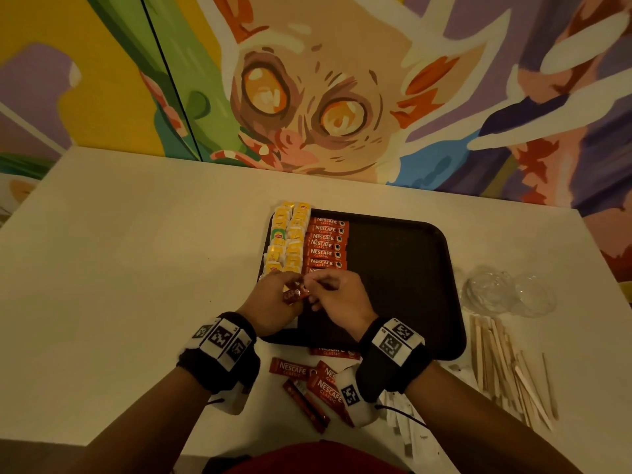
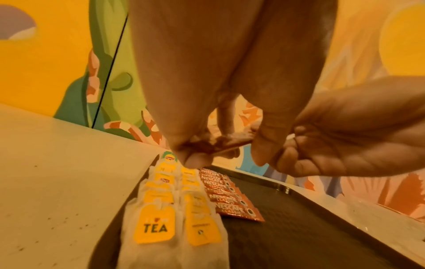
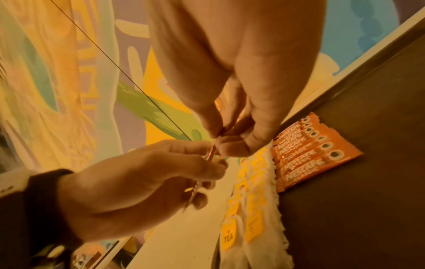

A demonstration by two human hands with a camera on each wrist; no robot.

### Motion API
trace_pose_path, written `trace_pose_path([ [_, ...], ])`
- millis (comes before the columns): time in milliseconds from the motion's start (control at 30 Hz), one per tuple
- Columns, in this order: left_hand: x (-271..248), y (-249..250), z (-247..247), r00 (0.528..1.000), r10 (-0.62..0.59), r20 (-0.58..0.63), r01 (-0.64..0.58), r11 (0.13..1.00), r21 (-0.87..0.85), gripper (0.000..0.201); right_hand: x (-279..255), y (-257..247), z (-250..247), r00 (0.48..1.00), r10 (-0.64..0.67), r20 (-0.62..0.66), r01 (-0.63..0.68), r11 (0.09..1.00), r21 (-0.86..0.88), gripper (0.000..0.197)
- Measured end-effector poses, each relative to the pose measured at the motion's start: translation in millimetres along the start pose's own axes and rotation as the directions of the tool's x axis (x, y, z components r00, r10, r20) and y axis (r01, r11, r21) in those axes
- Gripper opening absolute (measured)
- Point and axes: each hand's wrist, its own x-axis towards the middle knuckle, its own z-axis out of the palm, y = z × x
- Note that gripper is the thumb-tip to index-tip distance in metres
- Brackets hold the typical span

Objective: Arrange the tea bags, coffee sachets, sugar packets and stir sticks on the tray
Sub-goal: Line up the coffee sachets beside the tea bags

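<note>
Head view, with both wrist views. Both hands meet over the near-left part of the dark tray. The left hand has its fingers curled round a small bundle of red coffee sachets; the right hand pinches the right end of one sachet between thumb and forefinger. Neither grip is slack: each is closed on foil, as the right wrist view confirms.

The governing relation is this: the row of laid sachets lies just beyond the hands, toward the far side, each with its long axis running left to right and stacked from far to near. The held sachet lies roughly parallel to that axis, so the next slot, at the row's near end, sits directly under the right fingers. The right hand is the nearer one to that slot and seems the one to place it.

Two columns of tea bags bound the row on the left, touching it; they overhang the tray's left rim. To the right the tray floor is open, leaving room for sugar and sticks.

Loose sachets lie on the desk near the wrists, off the tray. Wooden stir sticks lie at near right, beside crumpled clear plastic. White packets, likely sugar, show below the right wrist.
</note>
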Motion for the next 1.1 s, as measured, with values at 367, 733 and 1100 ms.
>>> trace_pose_path([
  [367,-19,-1,-17,0.987,-0.158,-0.035,0.128,0.895,-0.428,0.014,-6,11,-24,0.991,0.052,-0.126,-0.035,0.99,0.135,0.009],
  [733,-15,15,-7,0.941,-0.153,-0.302,0.01,0.905,-0.426,0.007,-5,21,-23,0.972,0.226,-0.061,-0.193,0.919,0.343,0.01],
  [1100,-2,2,-2,0.934,-0.221,-0.28,0.14,0.949,-0.283,0.007,-5,33,-27,0.954,0.3,0.014,-0.286,0.89,0.356,0.011],
])
